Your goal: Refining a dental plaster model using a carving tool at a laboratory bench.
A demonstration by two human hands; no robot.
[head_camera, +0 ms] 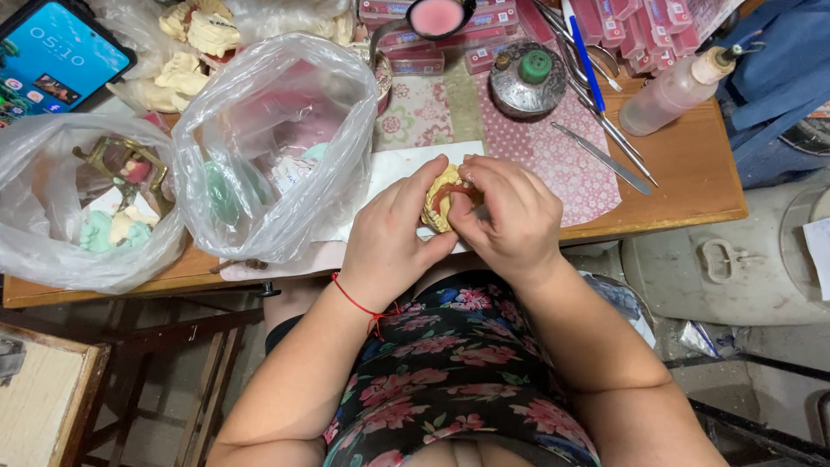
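Plaster dental cast (439, 207), clasped between left hand (389, 238) and right hand (510, 216), fingers (406, 195) wrapped around it

Left hand (389, 232) and right hand (510, 216) together grip a yellowish dental cast (441, 197) beside a clear plastic bag (277, 147).

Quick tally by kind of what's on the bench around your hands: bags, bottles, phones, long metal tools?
Clear plastic bags: 2, one beside the other
Bottles: 2, a round metal one with a green cap and a squeeze bottle
Phones: 1
Long metal tools: at least 3; the bunch overlaps
Plaster cast held in both hands: 1
Total: at least 9
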